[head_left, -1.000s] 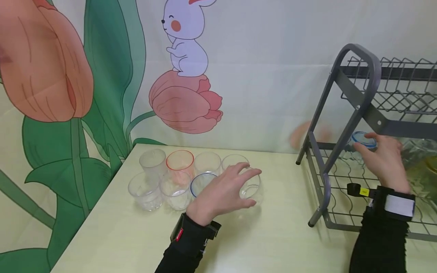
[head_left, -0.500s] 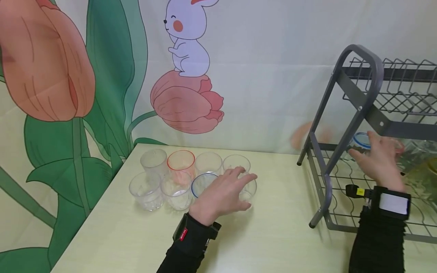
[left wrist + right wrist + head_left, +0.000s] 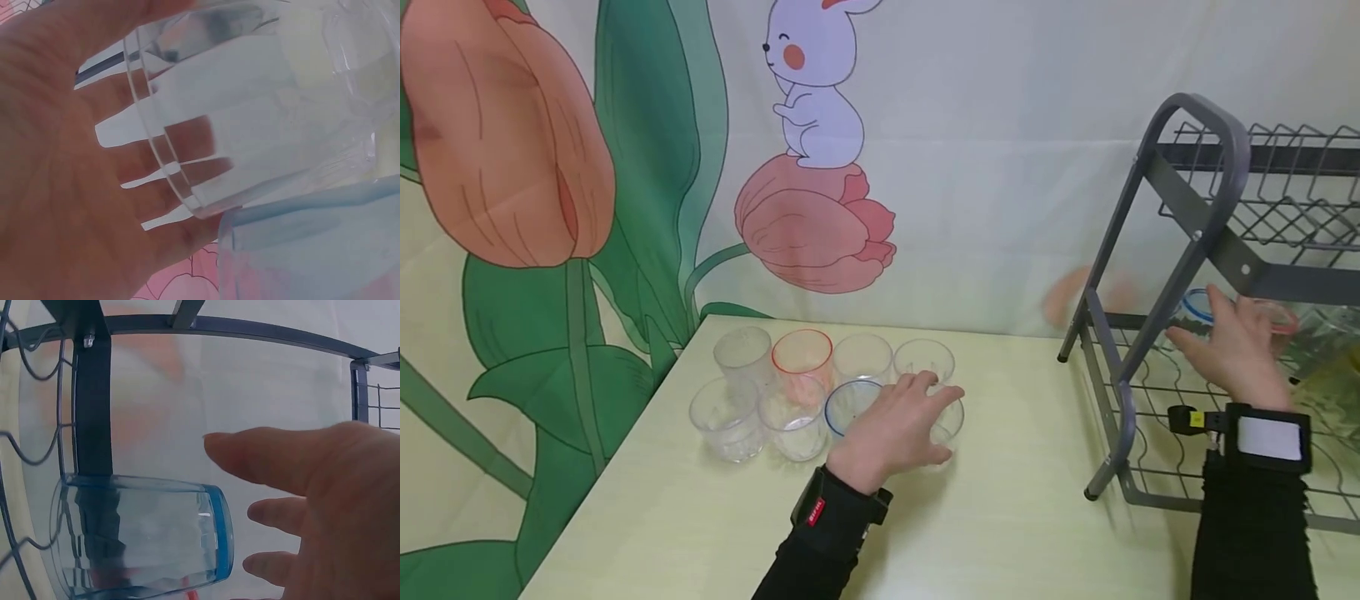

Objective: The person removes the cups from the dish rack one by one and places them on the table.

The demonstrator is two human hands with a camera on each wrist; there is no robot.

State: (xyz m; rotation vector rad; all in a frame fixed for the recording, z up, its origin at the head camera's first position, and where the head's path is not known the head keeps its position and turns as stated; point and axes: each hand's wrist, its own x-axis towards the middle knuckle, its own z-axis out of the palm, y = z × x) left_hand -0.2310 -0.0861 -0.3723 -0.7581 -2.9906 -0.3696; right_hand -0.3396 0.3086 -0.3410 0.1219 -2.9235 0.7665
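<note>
At the right end of the front row of glasses, my left hand (image 3: 887, 433) has its thumb and fingers around a clear glass (image 3: 275, 106). In the left wrist view its fingers show partly through the glass wall. The blue-rimmed glass (image 3: 850, 406) on the table stands beside that hand, partly hidden by it. Over the rack's lower shelf, my right hand (image 3: 1240, 354) has its thumb and fingers spread, holding nothing. Just apart from its fingers, another blue-rimmed glass (image 3: 144, 537) stands on the shelf, mostly covered by the hand in the head view.
More clear glasses (image 3: 726, 417) and a red-rimmed glass (image 3: 802, 354) form two rows on the table (image 3: 1000, 517). The grey wire rack (image 3: 1195, 225) has an upper basket above the right hand. On its lower shelf, a red-rimmed glass (image 3: 1279, 317) and other clear vessels (image 3: 1330, 367) stand farther right.
My right hand has let go of the blue-rimmed glass on the shelf and spread its fingers. My left hand has lowered slightly with the clear glass and drawn in toward the row.
</note>
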